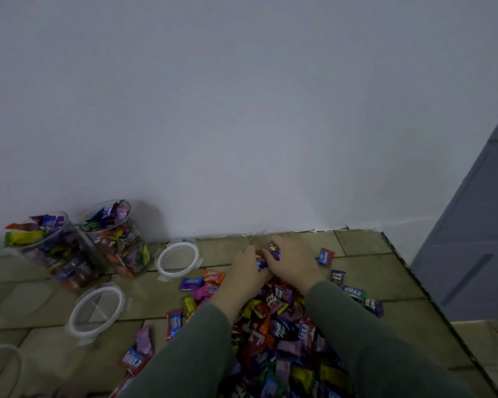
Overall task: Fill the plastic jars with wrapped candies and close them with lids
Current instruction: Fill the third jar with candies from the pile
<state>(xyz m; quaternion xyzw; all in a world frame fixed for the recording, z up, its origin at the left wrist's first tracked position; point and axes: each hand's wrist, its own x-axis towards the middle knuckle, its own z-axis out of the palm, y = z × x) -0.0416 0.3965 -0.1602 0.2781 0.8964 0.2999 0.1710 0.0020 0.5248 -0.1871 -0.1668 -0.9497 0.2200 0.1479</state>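
Both my arms, in grey-green sleeves, reach fwd over the heap of mixed wrapped candies (282, 326) on the tiled surface. My left hand (246, 275) and right hand (292, 262) meet at the far end of the heap, fingers curled down, each gripping a few candies; a red-and-blue wrapped candy (273, 249) shows betw. my right thumb and fingers. How many each hand holds, can't tell.

The two clear plastic jars, left one (51, 251) and right one (118, 239), stand well off to the left by the wall, touching, both heaped w/ candies, no lids on. A white-rimmed round lid (179, 261) lies flat just right of them; another white-rimmed lid (97, 311) lies nearer me, in front of the jars.
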